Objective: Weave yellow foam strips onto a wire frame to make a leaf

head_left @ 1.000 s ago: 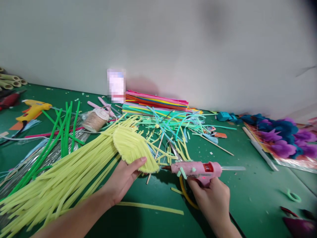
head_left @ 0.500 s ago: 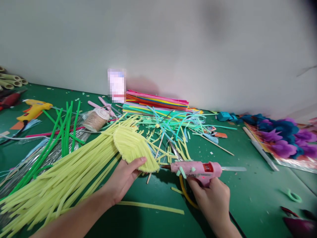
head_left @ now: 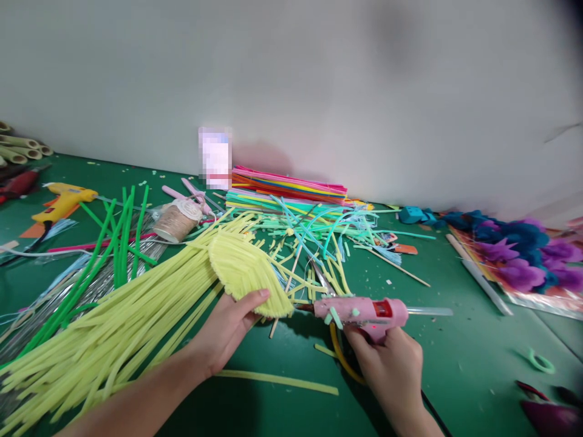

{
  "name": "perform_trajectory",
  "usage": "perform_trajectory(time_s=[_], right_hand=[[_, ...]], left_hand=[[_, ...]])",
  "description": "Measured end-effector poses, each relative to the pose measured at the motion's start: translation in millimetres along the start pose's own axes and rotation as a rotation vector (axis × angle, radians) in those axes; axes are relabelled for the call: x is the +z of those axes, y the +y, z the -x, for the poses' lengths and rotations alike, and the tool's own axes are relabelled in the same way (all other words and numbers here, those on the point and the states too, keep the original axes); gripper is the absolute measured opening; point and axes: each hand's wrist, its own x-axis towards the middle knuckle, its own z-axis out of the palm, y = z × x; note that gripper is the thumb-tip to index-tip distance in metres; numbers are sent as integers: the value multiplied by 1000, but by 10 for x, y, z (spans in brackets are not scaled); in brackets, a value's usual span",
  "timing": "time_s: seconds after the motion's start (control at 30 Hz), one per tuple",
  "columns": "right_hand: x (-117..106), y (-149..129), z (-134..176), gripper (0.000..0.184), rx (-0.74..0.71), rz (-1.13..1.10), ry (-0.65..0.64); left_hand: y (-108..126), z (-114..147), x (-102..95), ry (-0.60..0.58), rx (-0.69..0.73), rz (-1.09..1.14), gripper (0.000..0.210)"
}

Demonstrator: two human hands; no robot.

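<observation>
Between thumb and fingers, my left hand grips a leaf-shaped piece of yellow pipe cleaners, laid in close chevron rows. My right hand is wrapped round the handle of a pink hot glue gun, and a clear glue stick juts from its back. The gun's nozzle points left, at the lower right tip of the yellow piece; whether it touches cannot be told. A large bundle of loose yellow pipe cleaners lies to the left of and beneath the piece. Scissors lie partly hidden behind the gun.
Bundles of coloured pipe cleaners lie along the wall. A twine spool, a yellow glue gun and green pipe cleaners are at left. Purple and blue flowers sit at right. One yellow pipe cleaner lies in front.
</observation>
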Motion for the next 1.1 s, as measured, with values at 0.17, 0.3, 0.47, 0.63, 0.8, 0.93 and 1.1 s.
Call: perform_trajectory(time_s=[0.17,0.3,0.47,0.63,0.8,0.93,1.1], right_hand=[[-6,2,-3,43,-22,-4,7],[-13,3,-2,43,-10,0,-5],[-11,0,-4,42,37,-9,8],[-7,6,-9,41,46,-8,20],[7,3,12,38,43,-3,60],[15,1,33,36,26,9,47],[17,24,33,35,52,-8,67]], left_hand=[[9,-3,12,-6,1,8,55],[5,-3,13,-9,2,15,54],[3,-6,8,-9,-3,4,54],[31,20,32,-24,-13,-17,54],[51,33,48,-35,-27,-16,56],[50,24,47,-31,-29,-10,57],[46,30,36,-31,-31,-14,59]])
